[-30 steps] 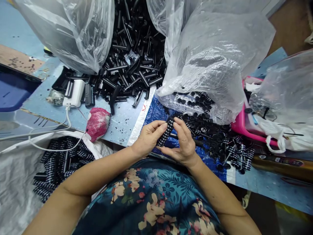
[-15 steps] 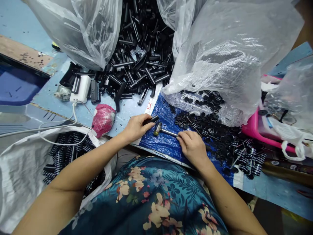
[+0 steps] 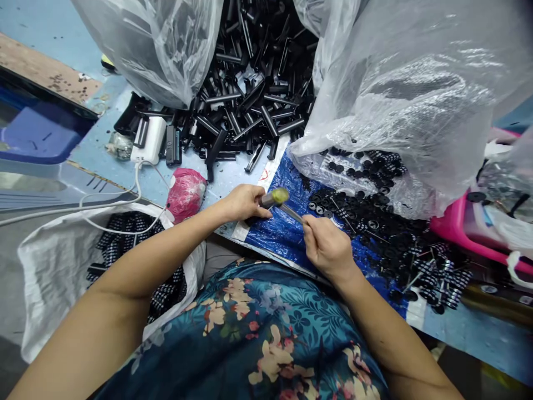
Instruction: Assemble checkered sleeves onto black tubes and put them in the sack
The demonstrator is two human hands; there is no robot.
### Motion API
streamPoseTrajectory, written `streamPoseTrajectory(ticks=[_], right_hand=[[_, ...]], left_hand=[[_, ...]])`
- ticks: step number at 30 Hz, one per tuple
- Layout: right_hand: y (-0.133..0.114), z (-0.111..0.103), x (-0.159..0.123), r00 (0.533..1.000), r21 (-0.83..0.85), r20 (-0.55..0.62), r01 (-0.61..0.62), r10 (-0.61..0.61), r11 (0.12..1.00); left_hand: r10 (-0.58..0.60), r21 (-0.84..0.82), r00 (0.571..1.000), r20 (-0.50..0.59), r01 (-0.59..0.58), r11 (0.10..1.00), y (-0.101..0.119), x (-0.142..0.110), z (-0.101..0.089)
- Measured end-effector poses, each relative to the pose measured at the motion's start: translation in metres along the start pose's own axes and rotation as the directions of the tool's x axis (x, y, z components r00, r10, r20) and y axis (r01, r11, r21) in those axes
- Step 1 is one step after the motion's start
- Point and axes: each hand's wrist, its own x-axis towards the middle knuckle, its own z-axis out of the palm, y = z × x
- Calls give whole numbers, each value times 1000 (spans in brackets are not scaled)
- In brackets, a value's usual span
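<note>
Just past the flowered clothing (image 3: 250, 355), the right hand (image 3: 330, 244) wraps its fingers round a hammer (image 3: 275, 196), whose blurred head, beside the black piece (image 3: 251, 221) half a second ago, now overlaps its end at the left hand (image 3: 245, 203) — seemingly a shift from positioning to tapping. The left fingers pinch that piece, mostly hidden, at the blue sheet's (image 3: 278, 239) near edge, contact unclear — and beyond lie black discs (image 3: 345, 204), then black tubes (image 3: 268, 123) heaped on the counter (image 3: 227, 182).
</note>
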Motion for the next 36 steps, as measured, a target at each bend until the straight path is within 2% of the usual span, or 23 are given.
streamPoseTrajectory(ticks=[2, 3, 5, 7, 8, 11, 13, 14, 15, 16, 17, 18, 19, 21, 22, 23, 24, 26, 27, 28, 31, 33, 36], right_hand=[[-6, 0, -3, 993, 123, -87, 91, -81, 988], [-9, 1, -4, 991, 151, -74, 120, -110, 981], [-16, 6, -6, 988, 137, 71, 128, -138, 982], [-19, 10, -7, 962, 77, 243, 109, -125, 991], [-19, 11, -8, 951, 66, 285, 104, -119, 992], [-11, 7, -15, 960, 172, 242, 99, -139, 980], [0, -1, -23, 980, 236, 159, 76, -116, 969], [7, -5, -28, 988, 233, 124, 58, -89, 971], [12, -8, -33, 993, 206, 100, 35, -57, 978], [18, -10, -38, 996, 161, 90, 11, -26, 987], [22, -11, -43, 996, 110, 92, -8, -3, 994], [26, -11, -46, 995, 63, 103, -19, 13, 998], [28, -10, -47, 993, 30, 117, -23, 19, 999], [30, -6, -45, 989, 17, 146, -25, 22, 1000], [29, -4, -41, 988, 28, 153, -28, 23, 999], [28, -3, -36, 987, 46, 157, -35, 28, 998], [28, -3, -31, 987, 67, 159, -48, 37, 997], [29, -4, -20, 984, 114, 166, -84, 65, 990], [33, -6, -15, 982, 140, 168, -108, 83, 984], [38, -8, -10, 980, 164, 166, -137, 109, 977], [70, -16, 1, 959, 152, 50, -285, 281, 946], [102, -20, 8, 894, 60, -80, -437, 441, 897], [156, -21, 24, 770, -113, -185, -634, 611, 765]], left_hand=[[-7, 27, 1000, 27, 6, 1000, 4, 1, -4], [-6, 29, 999, 37, 5, 1000, 5, 2, -5], [-6, 41, 999, 32, 5, 999, 9, 5, -1], [5, 102, 1000, -12, -4, 995, 12, 7, 5], [18, 143, 999, -42, -12, 990, 13, 8, 6], [71, 174, 995, -75, -57, 983, 13, -8, -7], [78, 84, 996, 48, -82, 993, 8, -37, -36], [69, 35, 981, 180, -77, 996, 4, -57, -54], [21, 10, 941, 337, -26, 1000, 0, -78, -73], [-57, 19, 895, 442, 54, 998, -5, -100, -90], [-141, 57, 860, 490, 130, 990, -8, -119, -104], [-200, 88, 846, 495, 180, 980, -10, -135, -114], [-239, 93, 851, 467, 222, 971, -11, -145, -119], [-232, 36, 922, 311, 232, 972, -9, -148, -116], [-198, 7, 965, 171, 200, 980, -8, -139, -111], [-156, 7, 988, -15, 156, 988, -6, -126, -106], [-103, 47, 969, -225, 117, 992, -5, -109, -101], [-5, 186, 834, -552, 129, 974, -5, -68, -97], [16, 236, 772, -636, 174, 956, -6, -48, -97], [18, 265, 740, -672, 218, 939, -7, -30, -99], [-22, 301, 772, -635, 275, 913, -12, 5, -106], [-18, 322, 794, -607, 267, 908, -12, 12, -106], [53, 323, 769, -637, 205, 924, -6, 6, -95]])
